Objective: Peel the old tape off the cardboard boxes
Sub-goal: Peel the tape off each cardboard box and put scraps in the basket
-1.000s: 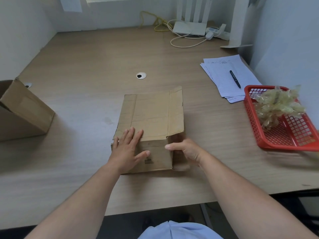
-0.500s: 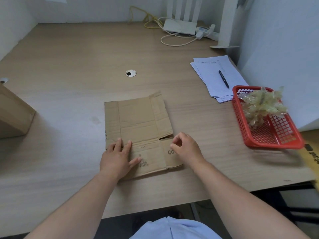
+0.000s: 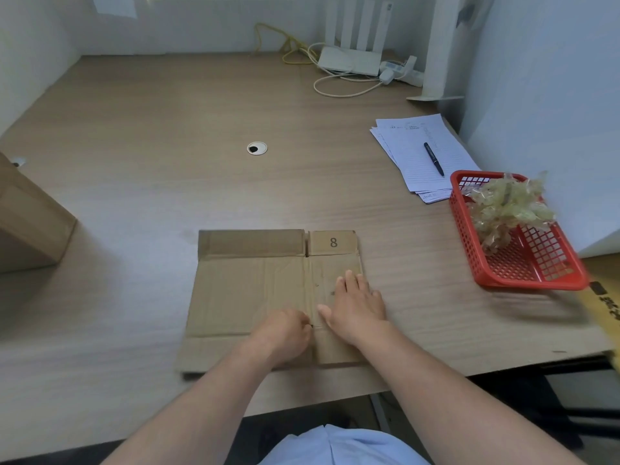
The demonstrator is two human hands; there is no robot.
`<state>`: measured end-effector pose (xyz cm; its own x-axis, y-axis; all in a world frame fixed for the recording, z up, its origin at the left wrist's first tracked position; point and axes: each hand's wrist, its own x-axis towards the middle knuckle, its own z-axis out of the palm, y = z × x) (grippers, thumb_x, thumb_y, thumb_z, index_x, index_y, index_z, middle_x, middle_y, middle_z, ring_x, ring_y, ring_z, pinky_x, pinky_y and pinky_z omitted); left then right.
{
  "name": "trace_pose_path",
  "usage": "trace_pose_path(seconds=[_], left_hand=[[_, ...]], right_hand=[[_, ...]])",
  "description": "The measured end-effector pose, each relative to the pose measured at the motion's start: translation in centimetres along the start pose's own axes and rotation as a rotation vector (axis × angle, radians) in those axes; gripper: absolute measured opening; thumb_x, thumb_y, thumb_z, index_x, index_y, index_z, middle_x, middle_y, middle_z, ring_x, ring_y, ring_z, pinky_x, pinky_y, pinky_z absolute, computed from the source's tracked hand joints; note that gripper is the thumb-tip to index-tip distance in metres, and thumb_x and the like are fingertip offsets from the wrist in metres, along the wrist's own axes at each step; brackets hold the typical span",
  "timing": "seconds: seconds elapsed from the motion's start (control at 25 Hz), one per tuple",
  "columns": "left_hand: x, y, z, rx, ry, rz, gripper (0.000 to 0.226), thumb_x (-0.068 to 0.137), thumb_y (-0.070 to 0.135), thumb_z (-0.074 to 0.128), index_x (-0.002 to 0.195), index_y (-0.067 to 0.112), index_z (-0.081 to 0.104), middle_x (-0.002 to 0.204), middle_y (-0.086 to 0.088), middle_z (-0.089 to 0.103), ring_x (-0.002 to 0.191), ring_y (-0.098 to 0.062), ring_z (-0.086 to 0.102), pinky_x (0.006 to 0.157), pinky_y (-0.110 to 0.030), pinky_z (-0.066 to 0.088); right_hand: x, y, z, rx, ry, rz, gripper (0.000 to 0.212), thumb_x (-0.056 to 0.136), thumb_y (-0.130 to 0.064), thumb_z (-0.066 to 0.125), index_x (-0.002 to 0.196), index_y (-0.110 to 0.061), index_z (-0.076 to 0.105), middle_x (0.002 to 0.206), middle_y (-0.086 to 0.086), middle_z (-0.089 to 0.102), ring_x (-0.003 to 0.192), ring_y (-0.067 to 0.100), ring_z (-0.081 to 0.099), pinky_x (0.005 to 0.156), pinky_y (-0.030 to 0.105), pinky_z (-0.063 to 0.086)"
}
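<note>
Here, right hand [image 3: 355, 307] flat on flattened box [image 3: 248, 290]; left hand [image 3: 283, 333] curled at seam [image 3: 310, 283], grip unclear.

Both forearms bare, reaching in from the near edge and converging toward centre. Left hand [image 3: 284, 334]: back up, fingers curled in, knuckles turned right; fingertips tucked out of sight, so cannot tell if they pinch anything. Right hand [image 3: 357, 307]: palm down and flat, fingers [image 3: 350, 280] straight, together, pointing far; thumb splayed left, its tip just beside the left hand's knuckles
</note>
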<state>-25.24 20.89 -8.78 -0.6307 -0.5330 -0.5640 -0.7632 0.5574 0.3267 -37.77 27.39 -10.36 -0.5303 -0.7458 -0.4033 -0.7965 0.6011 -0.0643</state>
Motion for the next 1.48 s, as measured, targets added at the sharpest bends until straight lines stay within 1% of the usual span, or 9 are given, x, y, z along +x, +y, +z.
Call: trace_pose_path(seconds=[0.12,0.28,0.4,0.52,0.68,0.92,1.12,1.24,1.48], left_hand=[[-0.2,-2.9,0.1,0.010,0.231,0.000,0.045,0.098,0.045,0.039,0.140,0.030,0.044,0.145,-0.006,0.040,0.131,-0.026,0.039,0.107,-0.037,0.034],[-0.7,-7.7,0.4,0.159,0.186,-0.331,0.084,0.083,0.076,0.035,0.150,0.037,0.004,0.159,-0.011,-0.002,0.145,-0.034,0.001,0.111,-0.051,0.021],[-1.8,-9.2,1.0,0.092,0.183,-0.487,0.107,0.068,0.089,0.039,0.150,0.032,0.003,0.152,-0.016,0.010,0.137,-0.034,0.020,0.102,-0.045,0.035],[-2.1,-9.5,1.0,0.068,0.274,-0.513,0.116,0.062,0.089,0.049,0.149,0.024,0.010,0.132,-0.016,0.035,0.121,-0.033,0.037,0.094,-0.040,0.039],[-1.6,-10.4,0.5,-0.071,0.344,-0.482,0.130,0.055,0.083,0.065,0.148,0.012,0.007,0.127,-0.020,0.037,0.120,-0.036,0.038,0.097,-0.043,0.038],[-2.6,-11.5,2.2,-0.250,0.368,-0.332,0.109,0.058,0.065,0.078,0.137,0.008,0.029,0.123,-0.019,0.040,0.117,-0.037,0.042,0.097,-0.045,0.040],[-3.3,-10.9,2.9,-0.638,0.234,-0.112,0.111,0.071,0.036,0.083,0.150,0.032,0.005,0.140,0.000,0.039,0.120,-0.028,0.048,0.095,-0.042,0.042],[-4.6,-8.1,4.3,-0.584,0.168,-0.028,0.117,0.075,0.036,0.080,0.150,0.038,-0.009,0.150,0.006,0.030,0.128,-0.026,0.045,0.097,-0.039,0.041],[-9.1,2.3,9.3,-0.532,0.284,0.167,0.115,0.076,0.035,0.079,0.152,0.032,-0.006,0.157,0.009,0.021,0.140,-0.019,0.032,0.108,-0.037,0.032]], right_hand=[[0.1,0.6,1.0,-0.002,-0.008,-0.001,0.067,0.099,-0.042,0.030,0.151,-0.013,0.000,0.160,0.008,-0.009,0.146,0.027,-0.009,0.118,0.047,0.008],[-0.4,0.8,1.8,0.123,0.101,0.106,0.080,0.092,-0.054,0.043,0.151,-0.017,0.004,0.159,0.010,0.003,0.145,0.030,0.005,0.115,0.046,0.017],[-0.7,1.7,1.6,0.207,0.124,0.373,0.107,0.070,-0.073,0.057,0.146,-0.010,0.017,0.146,0.014,0.031,0.133,0.031,0.030,0.103,0.044,0.033],[-1.3,2.2,1.6,0.249,0.090,0.428,0.098,0.064,-0.071,0.065,0.135,-0.009,0.037,0.136,0.012,0.042,0.125,0.029,0.038,0.100,0.040,0.037],[-2.4,3.4,2.3,0.406,0.075,0.397,0.085,0.068,-0.057,0.072,0.133,-0.014,0.037,0.132,0.012,0.039,0.123,0.028,0.038,0.099,0.037,0.037],[-4.4,6.1,3.1,0.599,0.125,0.412,0.090,0.069,-0.045,0.076,0.142,-0.029,0.026,0.131,0.006,0.040,0.112,0.026,0.050,0.081,0.031,0.039],[-7.1,7.9,4.2,0.572,0.178,0.439,0.085,0.075,-0.045,0.072,0.142,-0.025,0.023,0.132,0.005,0.050,0.115,0.026,0.053,0.089,0.038,0.047],[-10.6,10.2,4.9,0.520,0.247,0.416,0.087,0.082,-0.045,0.066,0.146,-0.038,0.008,0.129,0.005,0.045,0.104,0.023,0.056,0.076,0.035,0.050],[-21.3,20.4,4.5,0.491,0.382,0.360,0.075,0.090,-0.042,0.056,0.146,-0.046,0.007,0.116,0.000,0.036,0.071,0.007,0.045,0.056,0.024,0.037]])
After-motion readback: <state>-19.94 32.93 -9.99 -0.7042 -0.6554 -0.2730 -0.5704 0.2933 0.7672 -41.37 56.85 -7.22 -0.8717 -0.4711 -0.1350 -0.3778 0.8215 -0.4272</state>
